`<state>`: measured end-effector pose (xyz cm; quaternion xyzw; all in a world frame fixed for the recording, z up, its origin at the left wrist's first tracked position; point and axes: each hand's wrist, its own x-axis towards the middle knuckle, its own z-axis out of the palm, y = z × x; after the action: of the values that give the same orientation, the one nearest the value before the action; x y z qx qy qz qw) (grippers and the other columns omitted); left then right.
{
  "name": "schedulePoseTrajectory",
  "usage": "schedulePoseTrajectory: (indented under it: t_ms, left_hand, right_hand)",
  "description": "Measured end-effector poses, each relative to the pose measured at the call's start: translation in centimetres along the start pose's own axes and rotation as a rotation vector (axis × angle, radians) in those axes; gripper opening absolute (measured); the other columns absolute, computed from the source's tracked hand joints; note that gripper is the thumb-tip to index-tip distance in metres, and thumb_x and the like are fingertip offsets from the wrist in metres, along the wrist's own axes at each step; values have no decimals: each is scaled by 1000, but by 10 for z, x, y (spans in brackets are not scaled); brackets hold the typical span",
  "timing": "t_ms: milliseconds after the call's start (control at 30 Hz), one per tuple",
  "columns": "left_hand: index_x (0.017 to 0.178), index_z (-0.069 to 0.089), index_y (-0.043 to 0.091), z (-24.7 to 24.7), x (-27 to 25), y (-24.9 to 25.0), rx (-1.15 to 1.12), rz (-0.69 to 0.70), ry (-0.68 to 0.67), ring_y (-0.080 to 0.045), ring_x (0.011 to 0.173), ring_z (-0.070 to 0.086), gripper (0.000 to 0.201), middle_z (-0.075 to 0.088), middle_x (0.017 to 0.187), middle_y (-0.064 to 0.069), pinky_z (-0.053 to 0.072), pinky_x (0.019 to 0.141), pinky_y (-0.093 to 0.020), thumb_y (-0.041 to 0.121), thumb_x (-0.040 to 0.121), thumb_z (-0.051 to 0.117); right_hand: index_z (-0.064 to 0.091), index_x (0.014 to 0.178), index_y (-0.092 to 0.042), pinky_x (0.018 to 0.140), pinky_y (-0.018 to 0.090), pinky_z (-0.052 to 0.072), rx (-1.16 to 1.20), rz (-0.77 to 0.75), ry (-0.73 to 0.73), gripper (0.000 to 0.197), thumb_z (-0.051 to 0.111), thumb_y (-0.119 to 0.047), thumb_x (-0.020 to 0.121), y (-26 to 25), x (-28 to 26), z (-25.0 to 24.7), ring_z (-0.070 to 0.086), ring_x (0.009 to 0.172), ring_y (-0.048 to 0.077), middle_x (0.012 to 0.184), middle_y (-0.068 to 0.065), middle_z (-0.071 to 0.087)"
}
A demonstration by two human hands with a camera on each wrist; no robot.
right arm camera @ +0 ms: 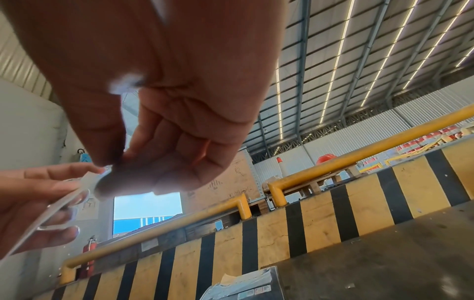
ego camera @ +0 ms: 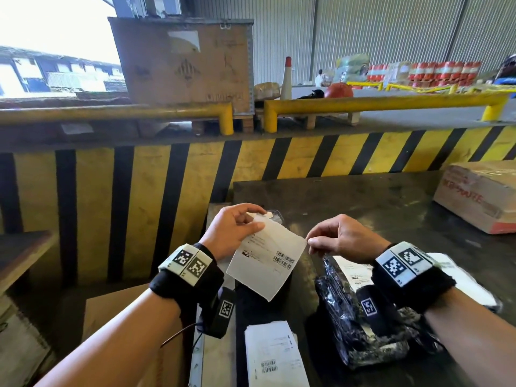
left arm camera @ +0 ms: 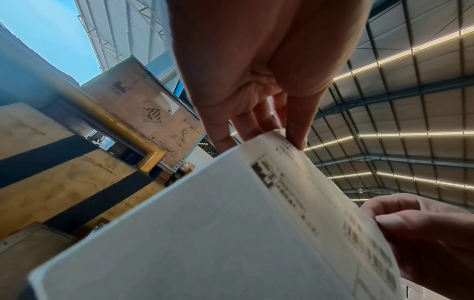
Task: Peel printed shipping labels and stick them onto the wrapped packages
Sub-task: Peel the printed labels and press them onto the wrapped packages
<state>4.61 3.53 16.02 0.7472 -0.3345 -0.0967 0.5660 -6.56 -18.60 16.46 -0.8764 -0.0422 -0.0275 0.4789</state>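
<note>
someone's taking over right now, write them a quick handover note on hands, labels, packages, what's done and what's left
Left hand: grips the top end of the held label, printed side up, above the table.
Right hand: pinches that label's right corner; whether the backing has started to peel cannot be told.
Black wrapped package lies under the right wrist; a printed label shows by it, but whether that is stuck on is unclear.
Another printed label lies on the table near edge.
Cardboard box sits far right.
Left: peel the held label, stick it on a package, then do the remaining label.
</note>
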Motion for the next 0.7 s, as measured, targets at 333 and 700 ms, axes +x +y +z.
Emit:
schedulePoseTrajectory:
  t_ms: [333, 700]
  left_hand:
    - [96, 59, 30, 1, -3, 2, 72, 2, 32, -19, 84, 69, 21, 70, 93, -9, 59, 74, -35, 10, 91, 59]
    - [106, 58, 21, 6, -7, -3, 61, -51, 37, -19, 87, 68, 19, 67, 91, -4, 59, 72, -34, 9, 91, 59]
  right_hand:
    - [67, 80, -7, 58, 19, 51, 72, -45, -11, 16, 56, -1, 89, -5, 2, 6, 61, 56, 8, 64, 1, 67]
    - [66, 75, -3, 57, 23, 49, 327, -31, 137, 14, 58, 1, 86, -1, -1, 20, 56, 53, 9, 59, 2, 63]
